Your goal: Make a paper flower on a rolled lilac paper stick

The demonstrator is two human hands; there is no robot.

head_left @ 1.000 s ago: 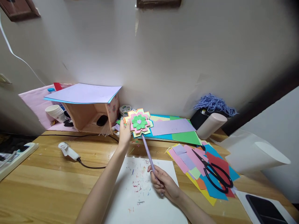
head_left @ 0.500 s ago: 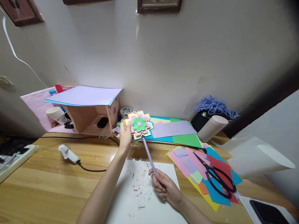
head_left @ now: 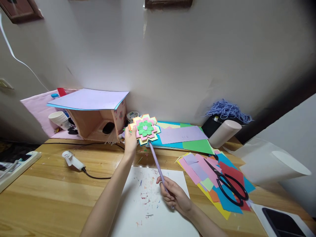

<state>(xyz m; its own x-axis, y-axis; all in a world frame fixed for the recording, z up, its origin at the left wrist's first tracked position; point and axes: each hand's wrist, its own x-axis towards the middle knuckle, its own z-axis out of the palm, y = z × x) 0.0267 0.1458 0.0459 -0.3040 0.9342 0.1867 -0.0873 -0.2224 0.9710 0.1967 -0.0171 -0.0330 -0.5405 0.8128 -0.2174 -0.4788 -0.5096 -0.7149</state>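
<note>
A layered paper flower (head_left: 145,128) in green, pink, yellow and orange, with a small purple heart at its centre, is held up above the desk. My left hand (head_left: 130,140) pinches its left edge, thumb in front and the other fingers mostly hidden behind. From the flower's lower side a purple paper stick (head_left: 157,162) slants down to the right. My right hand (head_left: 174,194) is wrapped around the stick's lower part. Below both hands lies a white sheet (head_left: 138,207) marked with coloured smears.
Black-handled scissors (head_left: 230,182) lie on coloured paper scraps (head_left: 197,168) at the right. A box with a purple paper top (head_left: 91,98) stands at the back left. A white hot glue gun (head_left: 72,161) rests on the left, its cord trailing. A phone (head_left: 281,222) is at lower right.
The flower has shifted slightly left and up in view with my left hand. My right hand keeps its hold on the stick, nearly still.
</note>
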